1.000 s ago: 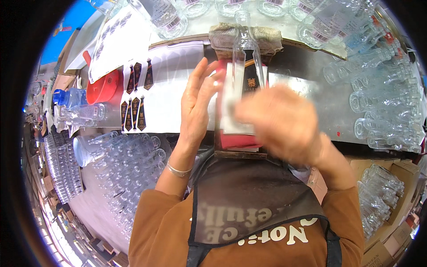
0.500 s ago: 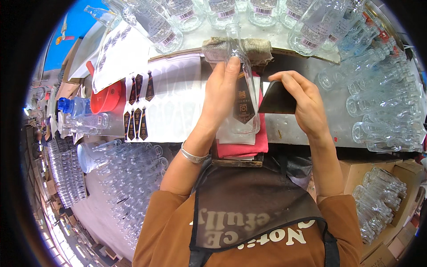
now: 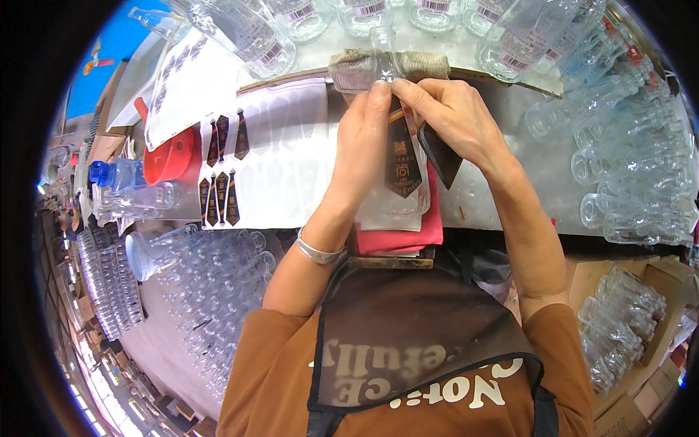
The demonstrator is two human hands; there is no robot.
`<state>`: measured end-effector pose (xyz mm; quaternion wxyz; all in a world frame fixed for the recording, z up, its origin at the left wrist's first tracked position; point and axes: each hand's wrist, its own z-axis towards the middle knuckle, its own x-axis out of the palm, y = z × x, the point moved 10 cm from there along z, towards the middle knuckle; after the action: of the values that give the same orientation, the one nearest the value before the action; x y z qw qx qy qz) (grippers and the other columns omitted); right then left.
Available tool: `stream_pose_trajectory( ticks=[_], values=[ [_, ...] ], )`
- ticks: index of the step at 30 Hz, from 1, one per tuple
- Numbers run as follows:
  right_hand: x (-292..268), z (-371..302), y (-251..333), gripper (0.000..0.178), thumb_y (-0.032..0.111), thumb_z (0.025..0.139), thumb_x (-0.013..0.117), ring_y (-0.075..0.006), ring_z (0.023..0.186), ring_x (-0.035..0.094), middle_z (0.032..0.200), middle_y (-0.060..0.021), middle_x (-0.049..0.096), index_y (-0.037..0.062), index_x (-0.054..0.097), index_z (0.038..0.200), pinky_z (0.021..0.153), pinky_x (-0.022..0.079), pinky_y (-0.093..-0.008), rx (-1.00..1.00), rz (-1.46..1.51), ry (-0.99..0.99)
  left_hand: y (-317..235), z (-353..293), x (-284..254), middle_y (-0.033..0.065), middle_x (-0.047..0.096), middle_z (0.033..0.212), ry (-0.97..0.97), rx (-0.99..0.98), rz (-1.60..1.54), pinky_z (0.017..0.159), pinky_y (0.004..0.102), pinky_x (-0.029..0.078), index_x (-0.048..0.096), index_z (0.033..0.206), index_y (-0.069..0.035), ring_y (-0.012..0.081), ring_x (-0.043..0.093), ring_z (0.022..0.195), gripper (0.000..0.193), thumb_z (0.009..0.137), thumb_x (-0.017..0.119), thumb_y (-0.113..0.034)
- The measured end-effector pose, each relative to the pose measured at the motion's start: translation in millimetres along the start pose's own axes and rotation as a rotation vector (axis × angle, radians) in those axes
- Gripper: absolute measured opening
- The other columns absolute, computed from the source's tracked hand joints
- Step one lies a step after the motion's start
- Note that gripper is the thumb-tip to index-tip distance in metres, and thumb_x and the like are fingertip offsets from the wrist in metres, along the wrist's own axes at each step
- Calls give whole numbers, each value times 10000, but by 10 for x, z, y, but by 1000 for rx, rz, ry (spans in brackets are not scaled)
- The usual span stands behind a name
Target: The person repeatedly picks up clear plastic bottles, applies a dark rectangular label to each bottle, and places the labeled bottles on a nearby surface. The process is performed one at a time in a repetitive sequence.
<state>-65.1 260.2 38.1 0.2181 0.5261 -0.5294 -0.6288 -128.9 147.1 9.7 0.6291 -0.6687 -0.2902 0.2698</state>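
Note:
A clear glass bottle point(image 3: 384, 51) lies in front of me, its neck resting on a rolled cloth point(image 3: 349, 71). On its side is a dark tie-shaped label point(image 3: 403, 156) with gold print. My left hand point(image 3: 362, 135) grips the bottle from the left, its thumb by the shoulder. My right hand point(image 3: 460, 116) reaches in from the right, thumb tip at the top of the label, close to the left thumb. Tucked in its curled fingers is a dark flat scraper point(image 3: 442, 156), hanging beside the bottle. Under the bottle lies a pink cloth point(image 3: 397, 239) on a block.
A white label sheet point(image 3: 284, 182) with several dark tie labels left on it lies to the left, beside a red bowl point(image 3: 171, 156). Glass bottles point(image 3: 364, 14) stand along the back; more bottles point(image 3: 611, 164) lie at right. A cardboard box point(image 3: 655, 291) of bottles sits lower right.
My right hand has moved left and up to the label's top, bringing the scraper with it, tilted downward. My left thumb has shifted slightly up the bottle.

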Motion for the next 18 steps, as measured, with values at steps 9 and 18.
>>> stream_pose_trajectory(
  ticks=[9, 18],
  values=[
    [68, 32, -148, 564, 515, 925, 651, -164, 779, 708, 788, -106, 755, -41, 742, 898, 764, 531, -302, -51, 225, 41, 42, 0, -15, 50, 675, 882, 4, -29, -48, 680, 241, 480, 667, 1014, -10, 92, 593, 756, 586, 1076, 381, -518],
    [57, -28, -148, 542, 488, 968, 625, -120, 811, 667, 817, -78, 727, -46, 717, 951, 785, 512, -267, -87, 267, 29, 340, 115, -102, 72, 705, 898, -3, -170, -103, 694, 246, 496, 668, 1038, -19, 122, 637, 757, 600, 1058, 390, -550]
  ],
)
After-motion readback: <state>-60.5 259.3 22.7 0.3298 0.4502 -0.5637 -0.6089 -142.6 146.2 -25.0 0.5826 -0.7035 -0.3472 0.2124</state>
